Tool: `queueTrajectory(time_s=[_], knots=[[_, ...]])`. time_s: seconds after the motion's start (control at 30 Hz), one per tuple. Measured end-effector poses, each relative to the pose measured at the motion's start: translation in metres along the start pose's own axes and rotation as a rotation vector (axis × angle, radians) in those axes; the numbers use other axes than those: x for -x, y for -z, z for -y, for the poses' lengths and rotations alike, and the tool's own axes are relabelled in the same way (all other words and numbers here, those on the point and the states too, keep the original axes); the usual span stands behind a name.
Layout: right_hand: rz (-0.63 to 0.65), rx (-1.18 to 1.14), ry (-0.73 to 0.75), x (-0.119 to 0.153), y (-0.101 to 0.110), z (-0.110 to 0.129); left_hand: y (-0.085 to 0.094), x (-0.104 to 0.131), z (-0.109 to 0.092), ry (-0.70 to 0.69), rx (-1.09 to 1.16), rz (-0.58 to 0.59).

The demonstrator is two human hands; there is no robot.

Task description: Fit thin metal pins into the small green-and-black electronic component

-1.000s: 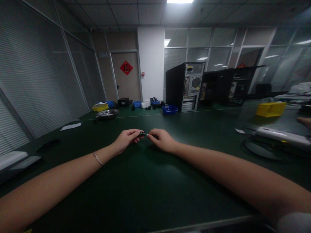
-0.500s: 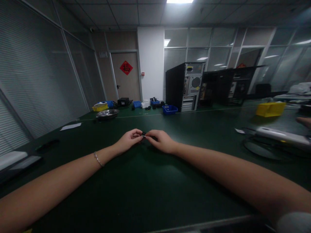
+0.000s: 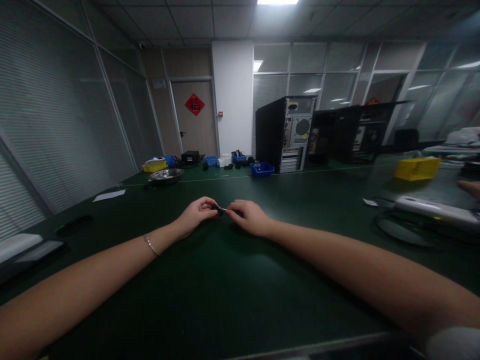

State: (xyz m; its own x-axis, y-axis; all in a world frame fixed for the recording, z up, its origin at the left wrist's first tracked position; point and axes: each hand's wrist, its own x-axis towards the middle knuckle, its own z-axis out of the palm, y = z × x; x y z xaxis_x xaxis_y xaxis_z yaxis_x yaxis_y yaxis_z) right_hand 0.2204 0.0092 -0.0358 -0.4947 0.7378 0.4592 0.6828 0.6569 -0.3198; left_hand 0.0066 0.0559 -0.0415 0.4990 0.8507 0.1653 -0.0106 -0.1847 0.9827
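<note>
Left hand (image 3: 198, 214) pinches small dark part (image 3: 216, 208) between thumb and fingers, apparently for steadiness. Right hand (image 3: 247, 217) holds slim light piece (image 3: 224, 209) in narrow pinch, apparently for fine control. Part sits between hands over green table (image 3: 225, 290); contact with slim light piece unclear.

A blue tray (image 3: 263, 173) sits just beside a computer tower (image 3: 272, 134), a yellow bin (image 3: 423, 170) farther right.
</note>
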Motion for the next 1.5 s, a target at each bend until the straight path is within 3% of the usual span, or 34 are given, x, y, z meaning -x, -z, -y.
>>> queueTrajectory(time_s=[0.27,0.57,1.13,1.5], knots=[[0.03,0.101,-0.073,0.001,0.0,0.002,0.004,-0.002,0.003,0.013,0.157,-0.016],[0.047,0.13,-0.09,0.001,0.0,0.003,0.004,-0.002,0.002,0.036,0.099,0.043],[0.028,0.077,-0.058,0.0,-0.002,-0.002,0.0,0.004,-0.006,0.069,0.033,-0.025],[0.014,0.079,-0.077,0.0,-0.003,-0.003,0.002,0.001,-0.003,0.084,0.139,0.018]])
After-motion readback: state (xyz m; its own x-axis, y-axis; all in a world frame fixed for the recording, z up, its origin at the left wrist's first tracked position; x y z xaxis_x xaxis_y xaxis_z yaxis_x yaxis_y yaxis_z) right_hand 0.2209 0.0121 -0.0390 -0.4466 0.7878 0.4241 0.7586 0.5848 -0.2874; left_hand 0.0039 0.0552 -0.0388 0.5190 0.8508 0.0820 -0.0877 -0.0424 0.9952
